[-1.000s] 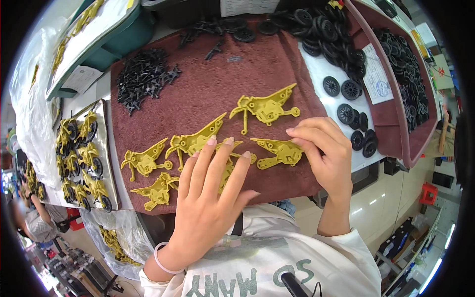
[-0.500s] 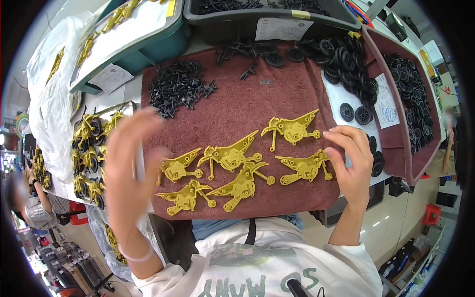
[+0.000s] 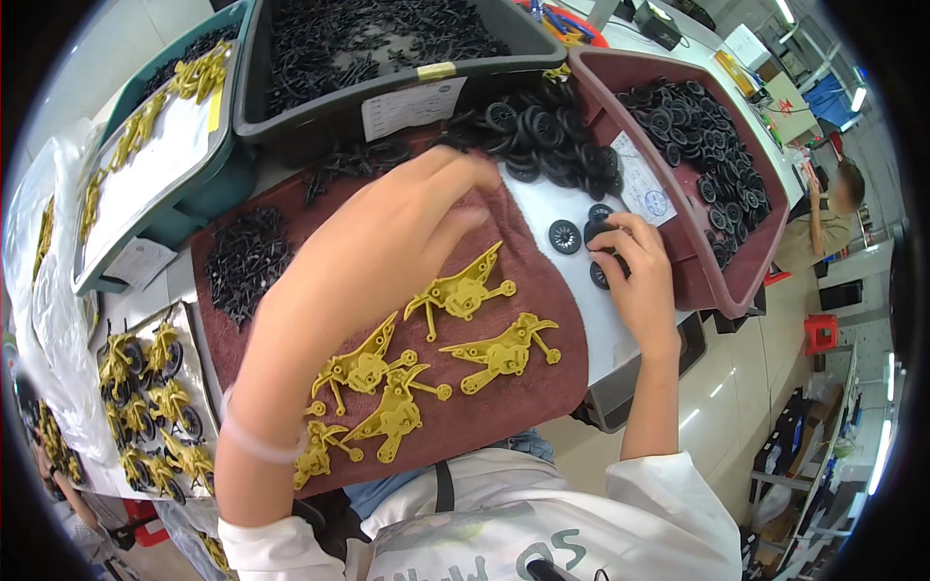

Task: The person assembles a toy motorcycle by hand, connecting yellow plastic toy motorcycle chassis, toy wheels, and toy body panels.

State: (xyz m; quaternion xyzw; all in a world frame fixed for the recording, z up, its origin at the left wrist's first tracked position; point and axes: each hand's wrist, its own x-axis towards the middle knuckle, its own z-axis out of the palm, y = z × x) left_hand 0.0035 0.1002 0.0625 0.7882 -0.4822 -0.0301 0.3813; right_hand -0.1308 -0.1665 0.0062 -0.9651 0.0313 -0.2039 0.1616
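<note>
My right hand (image 3: 636, 271) pinches a small black toy wheel (image 3: 598, 232) between thumb and fingers, over the white surface at the towel's right edge. Beside it lies another loose black wheel (image 3: 564, 236). My left hand (image 3: 412, 218) reaches over the brown towel (image 3: 542, 290), fingers stretched toward the heap of black wheels (image 3: 533, 131); its thumb stands apart and I see nothing held. Several yellow plastic toy motorcycle body halves (image 3: 465, 293) lie below my left hand, hollow side up. My left forearm partly covers those at the left.
Small black parts (image 3: 247, 261) are heaped on the towel's left. A grey bin (image 3: 339, 131) and a teal bin (image 3: 194, 223) stand behind; a maroon bin (image 3: 678, 257) of wheels stands right. Yellow toy motorcycles (image 3: 174, 407) sit on a tray at left. Another person (image 3: 823, 213) is far right.
The view has turned to the right. My right hand has moved from the yellow parts to the wheels and taken hold of one. My left hand has swung forward and right over the towel.
</note>
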